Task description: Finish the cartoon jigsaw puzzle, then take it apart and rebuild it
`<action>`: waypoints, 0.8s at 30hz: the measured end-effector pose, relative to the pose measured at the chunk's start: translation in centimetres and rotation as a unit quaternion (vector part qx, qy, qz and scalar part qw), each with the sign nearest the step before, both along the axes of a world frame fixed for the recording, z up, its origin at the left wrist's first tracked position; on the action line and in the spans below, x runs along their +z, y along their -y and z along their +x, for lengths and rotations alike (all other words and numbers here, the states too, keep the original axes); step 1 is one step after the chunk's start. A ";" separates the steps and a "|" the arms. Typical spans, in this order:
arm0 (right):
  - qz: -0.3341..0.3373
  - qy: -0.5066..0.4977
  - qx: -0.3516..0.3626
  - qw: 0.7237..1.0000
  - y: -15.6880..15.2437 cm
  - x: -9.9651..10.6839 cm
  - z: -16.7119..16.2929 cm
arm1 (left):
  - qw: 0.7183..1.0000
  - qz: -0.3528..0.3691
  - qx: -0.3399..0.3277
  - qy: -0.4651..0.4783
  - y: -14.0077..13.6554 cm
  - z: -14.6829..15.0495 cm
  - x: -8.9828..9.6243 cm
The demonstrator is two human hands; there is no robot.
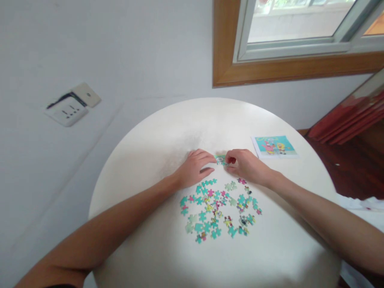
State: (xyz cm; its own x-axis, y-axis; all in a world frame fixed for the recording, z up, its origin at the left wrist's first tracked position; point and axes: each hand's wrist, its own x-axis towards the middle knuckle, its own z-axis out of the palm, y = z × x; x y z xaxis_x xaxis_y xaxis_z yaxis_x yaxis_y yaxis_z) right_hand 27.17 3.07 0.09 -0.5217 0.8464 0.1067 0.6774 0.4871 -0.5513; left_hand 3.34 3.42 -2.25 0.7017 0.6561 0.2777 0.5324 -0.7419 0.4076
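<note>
A small joined strip of jigsaw puzzle pieces point(221, 160), teal with some green and white, lies flat on the table between my hands. At its left end, the stretched fingertips of my left hand point(196, 168) touch it, with the thumb held apart. My right hand point(247, 165) has its fingers curled in a pinch at the strip's right end, on a puzzle piece that they mostly cover. Nearer to me, many loose puzzle pieces point(202, 216) in teal, pink, yellow and pale green are spread over the tabletop.
The round white table point(144, 160) stands against a wall with a power socket point(67, 111). A picture sheet point(274, 147) with cartoon figures lies beyond my right hand. A wood-framed window point(225, 72) is at the upper right, red cloth point(351, 116) below it.
</note>
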 end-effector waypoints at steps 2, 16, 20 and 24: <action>0.003 -0.008 0.004 1.000 0.2 -0.1 -0.2 | 1.000 0.002 -0.004 -0.002 0.0 0.0 -0.1; 0.001 -0.010 0.000 1.000 0.0 0.2 0.3 | 1.000 0.007 -0.012 -0.019 0.0 -0.1 -0.3; -0.003 -0.012 -0.004 1.000 -0.5 0.0 0.7 | 1.000 0.008 -0.013 -0.022 0.0 0.0 -0.3; -0.004 -0.014 0.007 1.000 -0.6 -0.2 0.6 | 1.000 0.008 -0.009 -0.025 -0.1 -0.1 -0.5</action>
